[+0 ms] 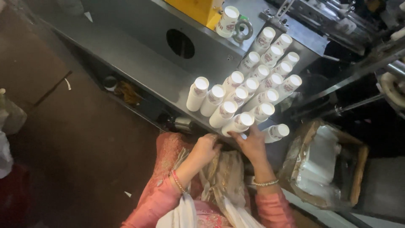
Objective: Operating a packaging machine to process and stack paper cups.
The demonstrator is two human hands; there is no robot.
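Several stacks of white paper cups (247, 90) stand close together on a grey metal work surface (147, 63). My right hand (253, 143) lies at the near edge, its fingers spread against the base of the nearest cup stack (238, 123). To the right of that hand, one stack (276, 132) leans apart from the rest. My left hand (205, 147) is curled at the table's near edge, just below another cup stack (222, 114); I cannot see anything in it. Both wrists wear bangles and pink sleeves.
A round hole (180, 43) opens in the metal surface behind the cups. A lone cup stack (228, 20) stands by a yellow machine part (198, 10). A cardboard box lined with plastic (325, 164) sits on the floor at right. Machine frames (358, 76) run along the right.
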